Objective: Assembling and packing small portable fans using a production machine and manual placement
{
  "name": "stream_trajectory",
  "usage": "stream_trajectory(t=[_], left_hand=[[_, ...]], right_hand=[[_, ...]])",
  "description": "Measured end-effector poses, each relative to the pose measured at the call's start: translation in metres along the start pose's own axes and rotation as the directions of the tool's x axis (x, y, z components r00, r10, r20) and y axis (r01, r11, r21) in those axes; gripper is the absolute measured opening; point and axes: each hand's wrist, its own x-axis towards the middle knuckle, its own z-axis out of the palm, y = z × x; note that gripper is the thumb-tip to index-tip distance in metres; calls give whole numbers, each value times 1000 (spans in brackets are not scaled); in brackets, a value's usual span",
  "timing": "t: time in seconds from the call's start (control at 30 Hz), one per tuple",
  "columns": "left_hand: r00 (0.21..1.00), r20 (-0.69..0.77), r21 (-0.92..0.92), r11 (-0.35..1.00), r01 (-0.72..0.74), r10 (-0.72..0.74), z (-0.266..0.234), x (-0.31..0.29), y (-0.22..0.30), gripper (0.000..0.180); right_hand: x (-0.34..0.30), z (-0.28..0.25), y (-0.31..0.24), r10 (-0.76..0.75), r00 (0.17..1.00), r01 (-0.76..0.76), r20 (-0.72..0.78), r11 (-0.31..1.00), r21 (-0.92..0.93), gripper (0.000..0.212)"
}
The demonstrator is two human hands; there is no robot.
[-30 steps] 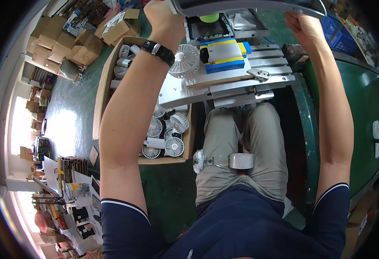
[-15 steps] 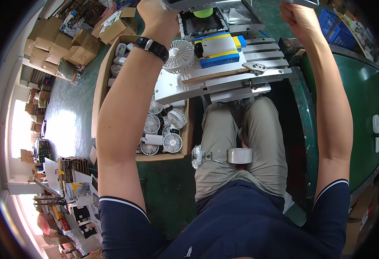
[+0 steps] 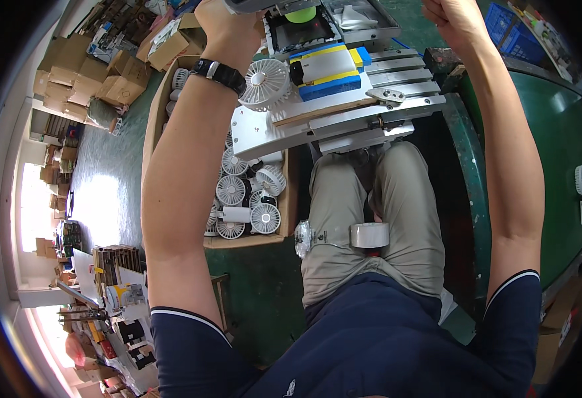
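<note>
A white handheld fan (image 3: 264,84) lies on its side on the machine's metal bed (image 3: 258,136). Its handle rests in a blue and yellow holder (image 3: 334,87). My left hand (image 3: 228,23) is at the upper edge, beside a grey machine part (image 3: 271,5); its fingers are mostly hidden. At the upper right, my right hand (image 3: 455,20) is closed with curled fingers, cut off by the picture's edge; whatever it holds, if anything, does not show. Behind the holder is a dark framed tray (image 3: 302,36) under a light green pad (image 3: 301,14).
Several white fans fill a cardboard box (image 3: 284,229) to the left of my legs. A tape roll (image 3: 369,235) sits on my lap. Another fan (image 3: 581,186) lies on the green table (image 3: 536,139) at right. A blue crate (image 3: 513,33) stands far right.
The grey machine part has shifted left and no longer shows above my right hand. My left hand is a little further left. The fan stays in its holder.
</note>
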Motion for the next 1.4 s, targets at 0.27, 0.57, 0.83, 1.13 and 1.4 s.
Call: stream_trajectory(t=[0.27, 0.57, 0.83, 1.13, 1.4], left_hand=[[992, -122, -6, 1000, 24, -25, 9, 1, 4, 36], [877, 428, -14, 968, 249, -220, -38, 20, 18, 38], [997, 71, -91, 996, 11, -4, -14, 10, -2, 41], [868, 469, 199, 977, 73, -160, -28, -8, -6, 19], [840, 395, 313, 805, -504, 372, -80, -140, -10, 16]], right_hand=[[-5, 3, -2, -24, 998, 25, 60, 1000, -11, 21], [-6, 8, -6, 9, 999, -9, 35, 1000, -2, 20], [-25, -3, -7, -138, 990, 133, -4, 961, -241, 19], [-131, 34, 17, -464, 809, 545, 360, 366, -754, 20], [-108, 62, 19, -477, 632, 692, 612, -10, -722, 24]])
